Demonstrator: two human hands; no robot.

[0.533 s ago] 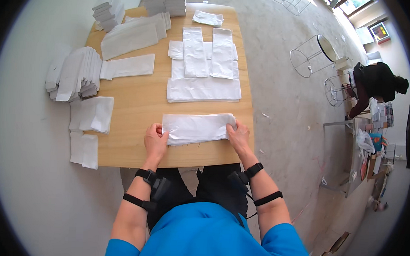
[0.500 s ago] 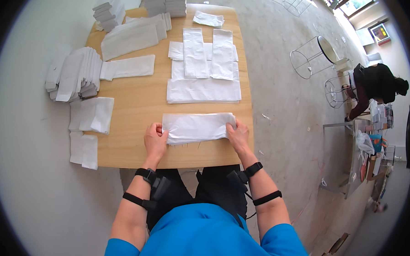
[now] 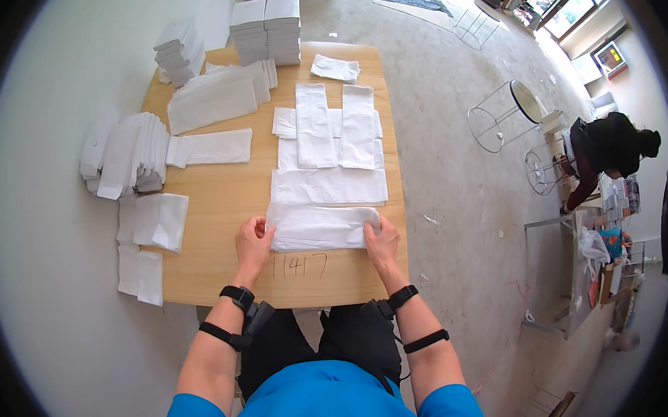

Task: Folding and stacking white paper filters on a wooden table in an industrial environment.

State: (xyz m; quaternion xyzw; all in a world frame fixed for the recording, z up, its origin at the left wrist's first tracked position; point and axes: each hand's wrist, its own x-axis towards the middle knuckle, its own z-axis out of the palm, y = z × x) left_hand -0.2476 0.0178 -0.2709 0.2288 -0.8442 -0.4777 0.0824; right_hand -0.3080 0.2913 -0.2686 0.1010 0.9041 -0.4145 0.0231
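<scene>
A folded white sheet (image 3: pixel 320 229), paper or thin cloth, lies stretched sideways between my hands near the front of the table. My left hand (image 3: pixel 253 242) pinches its left end between thumb and fingers. At the opposite end, my right hand (image 3: pixel 382 245) grips the right edge with the thumb on top. The far edge of this sheet meets a wider white folded stack (image 3: pixel 327 187). Two narrow folded strips, a left one (image 3: pixel 315 126) and a right one (image 3: pixel 359 127), lie lengthwise across the pieces beyond.
Along the left side of the wooden table (image 3: pixel 221 226) sit white folded bundles (image 3: pixel 131 155) and small piles (image 3: pixel 160 222). Tall stacks (image 3: pixel 266 30) stand at the back. To the right are a wire stool (image 3: pixel 506 115), a side table (image 3: pixel 581 275) and another person (image 3: pixel 613 142) bending over.
Both hands have moved the folded sheet away from me, up against the wider stack. Handwritten marks on the tabletop now show in front of it. The head view has tilted upward.
</scene>
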